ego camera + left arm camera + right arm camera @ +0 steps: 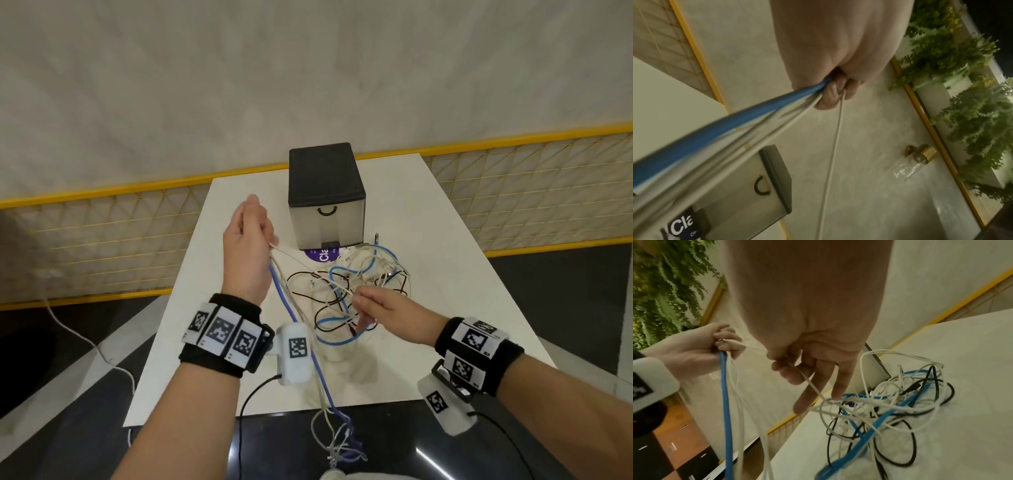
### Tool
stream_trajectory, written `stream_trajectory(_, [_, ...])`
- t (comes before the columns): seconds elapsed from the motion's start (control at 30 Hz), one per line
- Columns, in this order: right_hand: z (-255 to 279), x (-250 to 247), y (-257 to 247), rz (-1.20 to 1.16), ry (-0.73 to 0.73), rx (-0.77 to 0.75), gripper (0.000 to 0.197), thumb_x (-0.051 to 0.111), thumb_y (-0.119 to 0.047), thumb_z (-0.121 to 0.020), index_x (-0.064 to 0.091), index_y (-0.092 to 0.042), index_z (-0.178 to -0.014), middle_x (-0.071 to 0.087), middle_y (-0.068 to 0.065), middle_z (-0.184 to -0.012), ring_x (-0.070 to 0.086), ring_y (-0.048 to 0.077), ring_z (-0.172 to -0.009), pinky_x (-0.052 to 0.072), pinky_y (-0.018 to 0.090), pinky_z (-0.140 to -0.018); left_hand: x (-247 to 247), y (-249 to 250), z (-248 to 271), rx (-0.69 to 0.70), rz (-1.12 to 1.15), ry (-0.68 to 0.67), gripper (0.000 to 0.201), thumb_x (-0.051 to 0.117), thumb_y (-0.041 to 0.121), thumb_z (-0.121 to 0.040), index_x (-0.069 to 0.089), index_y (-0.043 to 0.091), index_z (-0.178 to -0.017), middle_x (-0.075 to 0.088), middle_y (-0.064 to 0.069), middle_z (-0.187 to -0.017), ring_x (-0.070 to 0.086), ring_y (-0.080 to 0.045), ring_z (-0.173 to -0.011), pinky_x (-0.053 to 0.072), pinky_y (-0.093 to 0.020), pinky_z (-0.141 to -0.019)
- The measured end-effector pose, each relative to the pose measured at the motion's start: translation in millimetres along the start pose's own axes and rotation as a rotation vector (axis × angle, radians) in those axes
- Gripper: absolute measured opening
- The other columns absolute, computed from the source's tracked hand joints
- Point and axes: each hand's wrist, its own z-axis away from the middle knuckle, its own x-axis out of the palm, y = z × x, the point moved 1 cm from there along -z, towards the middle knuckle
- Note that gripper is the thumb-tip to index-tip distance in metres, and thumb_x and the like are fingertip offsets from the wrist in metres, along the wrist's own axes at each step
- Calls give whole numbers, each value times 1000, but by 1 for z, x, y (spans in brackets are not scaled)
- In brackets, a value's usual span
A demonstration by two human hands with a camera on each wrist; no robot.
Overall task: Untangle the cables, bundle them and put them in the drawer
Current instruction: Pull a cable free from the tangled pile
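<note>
A tangle of blue, white and black cables (356, 284) lies on the white table (445, 308), in front of a small drawer unit (325, 195) with a black top; its drawer is closed. My left hand (250, 236), raised left of the unit, grips a blue cable (735, 123) and some white ones; their ends (339, 442) hang past the table's front edge. A thin white cable (754, 348) runs taut from the left hand (715, 344) to my right hand (363, 308), which pinches it just above the tangle (890, 402) between thumb and forefinger, the other fingers (840, 386) straight.
A purple label (322, 255) lies under the drawer unit's front. A yellow-railed mesh fence (102, 240) runs behind and left of the table. Dark floor borders the table's front edge (274, 411). Green plants (962, 97) and a glass lamp (914, 162) show in the left wrist view.
</note>
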Motion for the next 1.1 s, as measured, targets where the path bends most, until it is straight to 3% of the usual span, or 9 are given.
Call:
stream_trajectory(0.17, [-15, -17, -18, 82, 125, -60, 28, 42, -23, -101, 52, -20, -75, 49, -14, -60, 47, -1, -54, 38, 14, -59, -1, 8, -2, -55, 165, -148, 34, 45, 34, -104, 43, 19, -73, 26, 6, -57, 25, -10, -49, 28, -21, -44])
stream_trajectory(0.3, [-26, -33, -46, 115, 246, -140, 27, 47, -27, -99, 58, -24, -75, 54, 3, -66, 46, 9, -62, 41, 30, -61, 12, 9, 7, -46, -380, -432, 21, 62, 41, -94, 68, 28, -109, 42, -3, -60, 31, -8, -52, 27, -17, -40])
stream_trajectory(0.33, [-28, -37, -54, 100, 265, -160, 26, 47, -24, -99, 59, -21, -77, 52, -5, -61, 45, 4, -58, 39, 23, -59, 15, 6, 9, -81, -511, -521, 25, 62, 44, -93, 71, 26, -108, 37, 9, -106, 32, -9, -53, 28, -17, -41])
stream_trajectory(0.37, [-29, -42, -62, 83, 276, -185, 24, 48, -20, -99, 60, -16, -79, 52, -13, -57, 44, 0, -55, 36, 14, -58, 18, 3, 12, -93, -604, -586, 29, 60, 47, -93, 73, 22, -99, 32, 15, -74, 31, -10, -52, 26, -20, -42])
stream_trajectory(0.63, [-28, -49, -22, 186, 163, -30, 29, 41, -17, -101, 58, -18, -79, 48, -19, -56, 38, 2, -51, 34, 21, -57, -14, 10, -16, 11, -367, 87, 35, 58, 40, -97, 56, 24, -66, 36, 11, -49, 31, -9, -48, 30, -28, -55])
stream_trajectory(0.73, [-27, -46, -21, 257, 173, -61, 28, 42, -17, -100, 59, -18, -78, 56, -17, -68, 49, 4, -64, 41, 23, -64, -18, 4, -15, 110, -494, 17, 6, 62, 30, -96, 67, 29, -100, 47, 14, -59, 37, -6, -48, 38, -28, -58])
stream_trajectory(0.83, [-35, -41, -37, 299, 152, -81, 27, 43, -31, -99, 61, -25, -80, 62, 6, -82, 59, 26, -75, 55, 41, -70, 3, -4, 4, 179, -583, -307, 38, 62, 27, -97, 55, 40, -131, 44, 7, -60, 36, -4, -48, 36, -14, -49])
stream_trajectory(0.97, [-39, -40, -64, 245, 175, -185, 23, 44, -19, -100, 63, -15, -87, 58, -15, -63, 51, 0, -57, 40, 13, -56, 24, -15, 15, 101, -754, -587, 26, 53, 44, -98, 70, 26, -87, 60, -4, -70, 43, -9, -58, 34, -17, -50])
stream_trajectory(1.1, [-37, -43, -46, 220, 176, -131, 26, 41, -26, -101, 61, -22, -86, 53, -7, -70, 47, 7, -60, 43, 32, -60, 15, -1, 7, 180, -668, -381, 26, 55, 38, -99, 59, 27, -76, 46, 5, -59, 36, -6, -50, 31, -14, -45])
